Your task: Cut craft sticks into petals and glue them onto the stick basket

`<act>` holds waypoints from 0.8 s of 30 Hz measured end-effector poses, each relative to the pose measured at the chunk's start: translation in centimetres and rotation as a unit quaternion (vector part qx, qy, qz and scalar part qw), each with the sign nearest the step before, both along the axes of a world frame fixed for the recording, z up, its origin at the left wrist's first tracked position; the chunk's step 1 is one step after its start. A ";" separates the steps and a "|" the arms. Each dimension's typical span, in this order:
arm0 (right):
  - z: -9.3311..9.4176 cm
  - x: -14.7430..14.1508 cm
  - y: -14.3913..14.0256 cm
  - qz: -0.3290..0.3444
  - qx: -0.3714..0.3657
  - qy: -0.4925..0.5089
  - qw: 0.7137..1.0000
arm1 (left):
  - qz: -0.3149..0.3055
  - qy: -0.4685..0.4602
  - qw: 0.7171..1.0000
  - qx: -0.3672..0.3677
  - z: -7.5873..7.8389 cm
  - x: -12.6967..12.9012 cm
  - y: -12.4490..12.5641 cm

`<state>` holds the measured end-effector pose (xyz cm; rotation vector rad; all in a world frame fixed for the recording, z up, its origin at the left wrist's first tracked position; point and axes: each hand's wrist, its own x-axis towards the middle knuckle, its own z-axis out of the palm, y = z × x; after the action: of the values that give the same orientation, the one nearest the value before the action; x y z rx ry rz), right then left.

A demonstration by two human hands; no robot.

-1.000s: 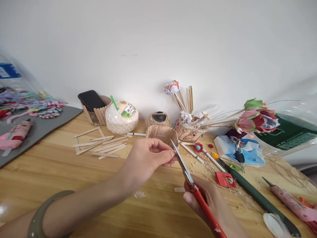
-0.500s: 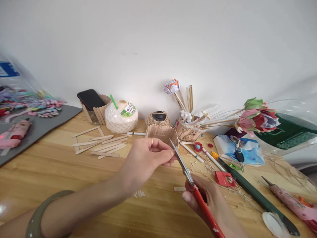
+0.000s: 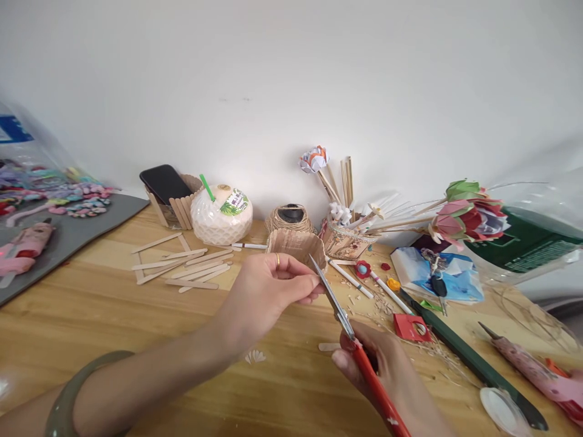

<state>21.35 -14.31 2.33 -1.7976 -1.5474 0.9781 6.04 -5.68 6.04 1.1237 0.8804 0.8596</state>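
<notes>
Red-handled scissors [image 3: 350, 340], one pair, in right hand [image 3: 392, 376]; left hand [image 3: 268, 291] pinching.

I see a plain white wall [image 3: 291, 79] behind, evenly lit with soft diffuse light and no hard shadows. 1 light wooden table [image 3: 104, 315] runs across the view, meeting the wall. A grey mat [image 3: 77, 227] lies at its left edge.

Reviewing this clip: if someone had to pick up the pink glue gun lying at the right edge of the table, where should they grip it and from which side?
Probably by the thick pink body of the glue gun, coming from above. It lies flat on the wooden table with its dark nozzle pointing up-left toward the long green tool, so keep fingers behind that tip. Its rear end runs out of frame.
</notes>
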 end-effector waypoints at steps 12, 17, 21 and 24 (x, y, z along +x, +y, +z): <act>-0.5 0.6 0.2 0.009 0.030 0.021 0.999 | -0.004 -0.020 1.000 -0.013 0.1 -0.2 0.2; -0.3 1.1 0.4 -0.021 0.098 0.148 0.984 | -0.036 -0.006 0.999 -0.011 0.2 -0.2 0.4; -0.3 1.5 0.6 -0.028 0.085 0.204 0.975 | -0.058 0.003 0.998 -0.002 0.1 -0.3 0.5; -0.2 1.5 0.6 -0.009 0.088 0.204 0.975 | -0.084 0.021 0.996 0.004 0.0 -0.3 0.5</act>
<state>22.90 -13.70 2.13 -1.3809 -1.3107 1.0853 5.78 -5.18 6.03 1.2072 0.8052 0.7043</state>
